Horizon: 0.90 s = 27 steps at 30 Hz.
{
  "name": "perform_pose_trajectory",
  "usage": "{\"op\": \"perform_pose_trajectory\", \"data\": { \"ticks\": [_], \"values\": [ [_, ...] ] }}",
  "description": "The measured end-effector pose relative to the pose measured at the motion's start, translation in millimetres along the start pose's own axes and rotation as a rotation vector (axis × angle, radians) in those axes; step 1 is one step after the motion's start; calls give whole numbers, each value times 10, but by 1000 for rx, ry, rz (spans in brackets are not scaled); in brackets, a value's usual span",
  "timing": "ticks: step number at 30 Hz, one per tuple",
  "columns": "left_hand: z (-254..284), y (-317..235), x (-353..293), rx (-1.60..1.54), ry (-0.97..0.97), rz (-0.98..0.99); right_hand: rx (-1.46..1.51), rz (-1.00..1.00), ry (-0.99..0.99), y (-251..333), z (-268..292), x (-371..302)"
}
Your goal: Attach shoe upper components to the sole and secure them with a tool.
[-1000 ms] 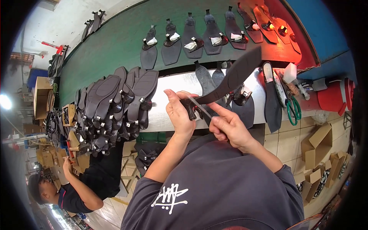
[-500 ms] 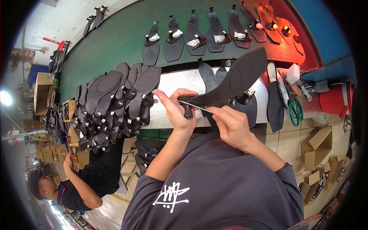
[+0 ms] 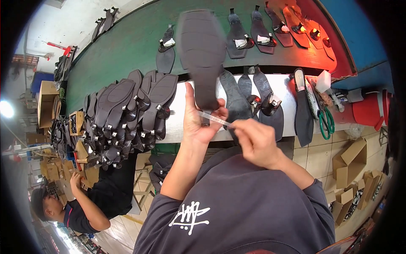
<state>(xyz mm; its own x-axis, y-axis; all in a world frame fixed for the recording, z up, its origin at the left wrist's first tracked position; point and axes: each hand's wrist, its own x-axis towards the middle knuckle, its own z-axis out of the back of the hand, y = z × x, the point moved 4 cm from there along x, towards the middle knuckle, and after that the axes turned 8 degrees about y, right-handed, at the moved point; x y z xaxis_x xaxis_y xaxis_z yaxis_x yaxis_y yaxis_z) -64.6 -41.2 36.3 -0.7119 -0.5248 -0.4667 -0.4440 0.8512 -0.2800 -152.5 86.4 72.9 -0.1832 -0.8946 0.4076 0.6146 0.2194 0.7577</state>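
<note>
My left hand [image 3: 198, 128] is wrapped round the heel end of a black sandal [image 3: 201, 51], which stands toe upward with its grooved sole showing, a little blurred. Pinched in my right hand [image 3: 256, 142] is a thin, flat, silvery strip-shaped tool [image 3: 215, 120]. It lies across the sandal's heel end, and the fingers of my left hand are close around it; whether it touches the heel I cannot tell. Beyond my hands, a bare dark sole [image 3: 234, 97] and a sandal with a strap [image 3: 270, 112] rest on the metal ledge.
A large heap of black sandals [image 3: 122, 110] lies left of my hands. Sandals [image 3: 239, 38] line the green conveyor belt, under red light at right. Green-handled scissors [image 3: 326, 122] and a red container [image 3: 368, 110] stand right. A co-worker [image 3: 84, 207] is at lower left.
The sandal has swung from pointing up and right to nearly upright, its sole turned toward me. The tool in my right hand has tilted, showing its flat face.
</note>
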Motion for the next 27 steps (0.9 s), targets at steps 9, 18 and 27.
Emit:
{"op": "perform_pose_trajectory", "data": {
  "ticks": [9,18,27],
  "values": [
    [192,123,84,20,38,-192,-90,-146,7,-91,-99,9],
    [284,129,118,51,255,-111,-27,-147,91,-111,-153,-65],
    [259,-18,247,-128,142,73,-21,25,161,44,-197,-126]
  ]
}}
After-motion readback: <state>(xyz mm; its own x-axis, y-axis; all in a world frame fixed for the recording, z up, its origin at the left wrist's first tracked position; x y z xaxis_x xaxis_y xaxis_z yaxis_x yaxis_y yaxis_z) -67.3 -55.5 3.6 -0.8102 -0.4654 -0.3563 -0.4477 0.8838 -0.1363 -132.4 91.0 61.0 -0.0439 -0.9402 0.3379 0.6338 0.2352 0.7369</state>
